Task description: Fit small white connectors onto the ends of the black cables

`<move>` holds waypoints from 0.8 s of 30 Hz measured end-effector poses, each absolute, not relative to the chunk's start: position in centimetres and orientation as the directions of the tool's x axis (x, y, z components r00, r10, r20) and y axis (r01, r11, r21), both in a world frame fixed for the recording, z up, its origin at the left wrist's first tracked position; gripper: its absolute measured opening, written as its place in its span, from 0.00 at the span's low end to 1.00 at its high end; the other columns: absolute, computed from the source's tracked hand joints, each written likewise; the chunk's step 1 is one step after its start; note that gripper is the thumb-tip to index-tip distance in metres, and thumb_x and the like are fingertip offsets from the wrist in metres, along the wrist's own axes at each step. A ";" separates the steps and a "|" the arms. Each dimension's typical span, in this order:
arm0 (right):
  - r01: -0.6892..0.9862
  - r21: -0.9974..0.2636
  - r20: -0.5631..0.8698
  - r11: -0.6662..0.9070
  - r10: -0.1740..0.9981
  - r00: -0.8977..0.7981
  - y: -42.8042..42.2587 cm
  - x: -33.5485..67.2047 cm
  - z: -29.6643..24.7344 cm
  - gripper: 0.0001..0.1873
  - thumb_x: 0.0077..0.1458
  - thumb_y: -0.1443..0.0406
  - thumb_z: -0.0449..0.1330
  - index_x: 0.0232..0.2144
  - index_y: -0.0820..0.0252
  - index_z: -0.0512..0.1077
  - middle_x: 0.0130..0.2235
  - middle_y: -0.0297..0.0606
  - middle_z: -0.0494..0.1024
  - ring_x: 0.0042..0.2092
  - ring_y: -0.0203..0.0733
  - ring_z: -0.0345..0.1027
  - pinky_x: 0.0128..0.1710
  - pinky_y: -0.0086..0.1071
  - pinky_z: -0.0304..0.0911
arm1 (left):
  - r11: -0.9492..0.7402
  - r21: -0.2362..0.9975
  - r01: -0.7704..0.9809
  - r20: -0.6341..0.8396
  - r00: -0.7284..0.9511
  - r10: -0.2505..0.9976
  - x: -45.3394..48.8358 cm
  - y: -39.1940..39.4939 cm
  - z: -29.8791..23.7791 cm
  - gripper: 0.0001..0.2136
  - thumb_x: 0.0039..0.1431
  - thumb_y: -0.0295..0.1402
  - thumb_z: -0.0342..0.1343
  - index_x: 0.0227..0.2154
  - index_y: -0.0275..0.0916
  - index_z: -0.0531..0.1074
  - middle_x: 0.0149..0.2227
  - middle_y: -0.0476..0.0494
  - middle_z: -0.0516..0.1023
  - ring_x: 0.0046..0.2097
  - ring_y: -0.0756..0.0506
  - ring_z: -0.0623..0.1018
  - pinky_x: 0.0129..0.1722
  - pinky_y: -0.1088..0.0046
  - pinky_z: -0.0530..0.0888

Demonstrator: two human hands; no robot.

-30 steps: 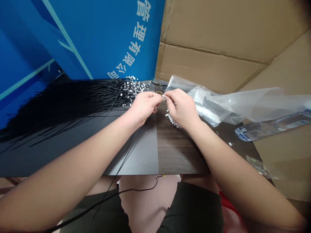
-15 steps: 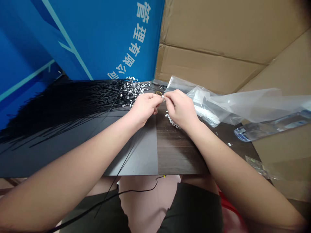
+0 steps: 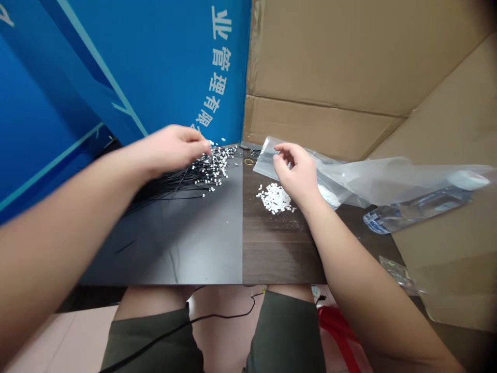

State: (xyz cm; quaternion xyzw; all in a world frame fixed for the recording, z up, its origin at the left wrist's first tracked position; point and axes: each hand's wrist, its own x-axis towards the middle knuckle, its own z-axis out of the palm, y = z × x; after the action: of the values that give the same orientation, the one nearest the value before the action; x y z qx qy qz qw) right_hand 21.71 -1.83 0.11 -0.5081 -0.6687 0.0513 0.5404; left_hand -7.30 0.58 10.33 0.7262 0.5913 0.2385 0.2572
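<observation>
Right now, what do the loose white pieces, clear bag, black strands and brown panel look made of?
Loose white pieces: probably matte plastic; small, uniform.
Clear bag: glossy plastic film; see-through, highlights.
Black strands: perhaps plastic-coated wire; thin, finish unclear.
Brown panel: likely matte cardboard; fold creases.

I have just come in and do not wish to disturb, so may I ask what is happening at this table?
Someone is working bare-handed at a table. The left hand is at the white-tipped ends of some black strands; whether it holds one is unclear. The right hand, loosely curled, is near a clear bag and a pile of small white pieces on the table.
</observation>
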 end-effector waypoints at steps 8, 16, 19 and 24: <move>0.816 -0.468 0.261 0.339 0.935 -0.239 -1.3 22.6 -0.5 0.10 0.62 0.66 0.61 0.40 0.55 0.83 0.44 0.41 0.85 0.43 0.49 0.77 0.46 0.43 0.70 | -0.445 -0.109 0.889 0.095 0.455 0.886 -11.0 7.8 12.3 0.27 0.76 0.43 0.42 0.55 0.28 0.80 0.53 0.38 0.77 0.58 0.38 0.74 0.61 0.56 0.65; 0.903 -0.356 0.186 0.241 0.965 -0.184 -0.3 22.8 -1.7 0.14 0.65 0.65 0.59 0.46 0.54 0.85 0.48 0.46 0.84 0.48 0.54 0.78 0.48 0.46 0.70 | -0.423 0.277 0.862 0.327 0.330 0.886 -3.8 3.4 3.8 0.19 0.70 0.38 0.49 0.54 0.37 0.80 0.57 0.31 0.78 0.61 0.33 0.75 0.62 0.55 0.68; 0.904 -0.368 0.261 0.218 0.957 -0.125 -0.4 22.6 -1.9 0.15 0.67 0.62 0.60 0.48 0.56 0.85 0.45 0.46 0.84 0.46 0.54 0.78 0.48 0.46 0.70 | -0.481 0.475 0.737 0.343 0.349 0.872 -1.1 1.1 2.2 0.15 0.69 0.42 0.51 0.36 0.39 0.79 0.41 0.38 0.81 0.47 0.38 0.78 0.51 0.61 0.72; 0.907 -0.384 0.338 0.176 0.940 -0.040 0.3 21.2 -1.3 0.13 0.66 0.64 0.59 0.46 0.57 0.84 0.44 0.44 0.86 0.47 0.53 0.78 0.49 0.45 0.70 | -0.631 0.482 0.608 0.401 0.486 0.776 0.3 -0.4 -1.0 0.13 0.68 0.38 0.51 0.31 0.40 0.76 0.35 0.42 0.79 0.40 0.41 0.77 0.43 0.65 0.70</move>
State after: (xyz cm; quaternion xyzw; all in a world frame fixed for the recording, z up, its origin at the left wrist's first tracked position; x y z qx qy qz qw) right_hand 21.21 0.33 -1.34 -0.6410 -0.7203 0.0322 0.2630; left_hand 0.27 -0.40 -0.97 0.8508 0.4068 0.3023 0.1389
